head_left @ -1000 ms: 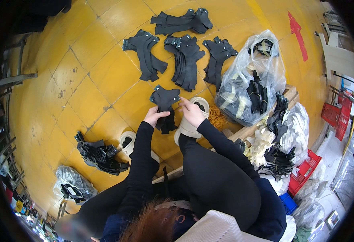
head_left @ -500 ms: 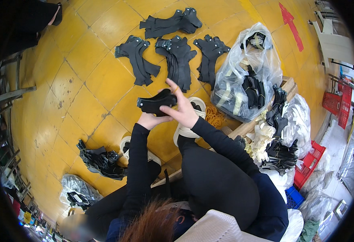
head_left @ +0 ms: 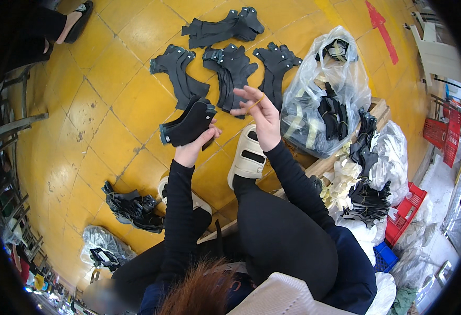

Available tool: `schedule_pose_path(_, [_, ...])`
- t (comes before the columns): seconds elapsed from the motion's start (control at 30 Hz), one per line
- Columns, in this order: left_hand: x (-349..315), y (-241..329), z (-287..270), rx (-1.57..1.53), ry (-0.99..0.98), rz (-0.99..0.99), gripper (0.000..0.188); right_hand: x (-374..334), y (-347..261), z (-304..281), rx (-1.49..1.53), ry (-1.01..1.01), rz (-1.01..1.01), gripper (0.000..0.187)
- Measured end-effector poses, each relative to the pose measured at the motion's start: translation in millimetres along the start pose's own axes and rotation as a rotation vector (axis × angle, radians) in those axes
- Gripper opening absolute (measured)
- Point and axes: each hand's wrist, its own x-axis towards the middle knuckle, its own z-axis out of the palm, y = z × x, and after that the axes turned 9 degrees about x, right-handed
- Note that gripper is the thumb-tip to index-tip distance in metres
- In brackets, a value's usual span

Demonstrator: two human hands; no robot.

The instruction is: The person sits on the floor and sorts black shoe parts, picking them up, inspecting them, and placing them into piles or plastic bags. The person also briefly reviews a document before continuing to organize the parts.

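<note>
Best hold folded black sock bundle [head_left: 187,126] snugly in curled left hand [head_left: 194,148]; stretch yellow rubber band [head_left: 256,103], looped on loosely spread right hand [head_left: 265,119] (nothing else there), evenly.

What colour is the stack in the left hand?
The stack in the left hand is black, seen best in the head view.

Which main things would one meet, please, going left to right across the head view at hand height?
Metal frame, black cloth bundle in the left hand, right hand, clear plastic bag, red crates.
</note>
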Motion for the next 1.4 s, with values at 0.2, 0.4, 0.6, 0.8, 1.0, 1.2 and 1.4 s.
schedule_pose_path(0.2, [6.5, 11.2, 9.0, -0.075, -0.132, -0.126, 0.027, -2.4, 1.5, 15.3, -0.253, -0.282, 0.074, 0.075])
schedule_pose_path(0.4, [8.8, 5.2, 1.2, 0.702, -0.61, -0.418, 0.02, 5.5, -15.5, 21.7, -0.868, -0.52, -0.143, 0.07])
schedule_pose_path(0.6, [7.4, -30.9, -15.5, 0.041, -0.411, -0.6, 0.028, -17.5, -4.4, 44.0, -0.702, -0.949, -0.383, 0.057])
schedule_pose_path(0.8, [-11.0, -22.0, -36.4, -0.607, -0.17, -0.267, 0.034, -14.9, 24.5, 4.2, 0.829, -0.526, 0.064, 0.044])
schedule_pose_path(1.0, [-7.0, -5.4, -16.9, 0.068, -0.091, -0.332, 0.028, -23.7, 47.2, 6.0, 0.461, -0.029, 0.326, 0.064])
schedule_pose_path(1.2, [-9.2, 2.9, -24.4, 0.475, -0.32, -0.516, 0.019, -15.6, 49.1, 4.2, -0.069, -0.082, 0.374, 0.029])
schedule_pose_path(1.4, [-30.7, -29.0, -103.5, 0.555, -0.227, -0.524, 0.028, -30.4, 61.0, -28.0, -0.668, -0.056, 0.242, 0.025])
